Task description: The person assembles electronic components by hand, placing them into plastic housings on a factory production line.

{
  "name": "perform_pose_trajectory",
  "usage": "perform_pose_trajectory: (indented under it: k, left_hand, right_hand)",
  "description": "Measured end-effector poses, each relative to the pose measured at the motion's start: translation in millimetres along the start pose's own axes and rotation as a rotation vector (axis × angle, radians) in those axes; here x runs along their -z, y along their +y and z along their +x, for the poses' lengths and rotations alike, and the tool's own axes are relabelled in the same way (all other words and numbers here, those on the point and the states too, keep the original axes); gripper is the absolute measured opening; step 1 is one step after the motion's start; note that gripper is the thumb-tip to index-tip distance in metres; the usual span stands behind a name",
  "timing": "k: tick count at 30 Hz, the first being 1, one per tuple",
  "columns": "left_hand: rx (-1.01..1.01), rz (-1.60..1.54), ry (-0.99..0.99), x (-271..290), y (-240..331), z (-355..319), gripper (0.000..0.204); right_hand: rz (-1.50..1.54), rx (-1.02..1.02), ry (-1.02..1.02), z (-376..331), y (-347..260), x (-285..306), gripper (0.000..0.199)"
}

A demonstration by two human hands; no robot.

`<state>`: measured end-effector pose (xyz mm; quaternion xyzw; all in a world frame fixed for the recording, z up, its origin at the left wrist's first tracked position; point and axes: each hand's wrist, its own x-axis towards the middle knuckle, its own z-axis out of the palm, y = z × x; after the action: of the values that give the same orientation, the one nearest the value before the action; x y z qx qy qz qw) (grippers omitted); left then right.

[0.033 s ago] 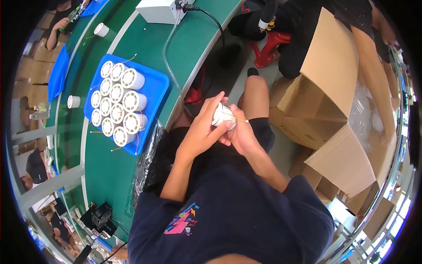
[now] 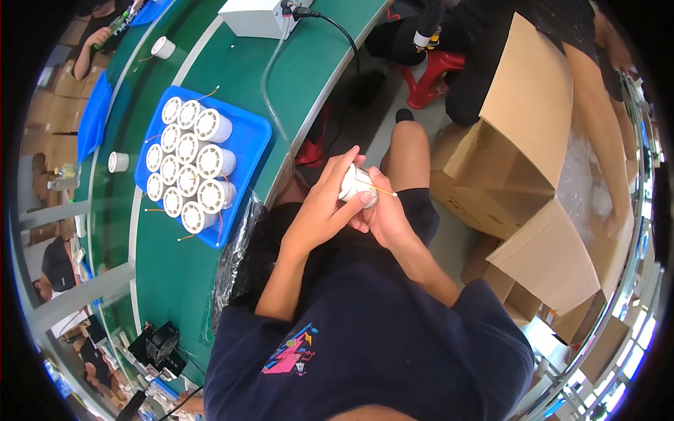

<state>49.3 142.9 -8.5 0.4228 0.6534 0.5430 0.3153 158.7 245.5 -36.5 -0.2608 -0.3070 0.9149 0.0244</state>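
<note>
I am watching the left hand (image 2: 319,210) and right hand (image 2: 382,214) both gripping 1 white cylinder (image 2: 357,186) over the lap, a thin yellow wire (image 2: 379,188) sticking out to its right. Beside the left arm, a blue tray (image 2: 249,144) of similar cylinders is sitting on the green bench (image 2: 168,274).

Hands on small white cylindrical part (image 2: 357,186): no shift seen over the lap.
Blue plastic tray (image 2: 247,144): no shift seen.
</note>
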Motion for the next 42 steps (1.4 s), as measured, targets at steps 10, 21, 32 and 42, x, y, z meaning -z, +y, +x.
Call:
perform_pose_trajectory:
  k: [10,21,32,42]
  left_hand:
    - [0.038,0.051,-0.006,-4,3,2,0.064]
    - [0.029,-0.026,-0.006,18,-12,15,0.063]
    - [0.071,-0.770,0.268,31,6,13,0.053]
    - [0.105,-0.584,0.194,33,20,20,0.053]
  right_hand:
    - [-0.307,0.213,0.208,-1,1,-7,0.039]
    - [0.428,-0.175,-0.111,30,-3,2,0.048]
    - [-0.256,0.292,-0.019,-12,-34,2,0.050]
    - [-1.254,0.838,-0.059,-15,-81,-32,0.076]
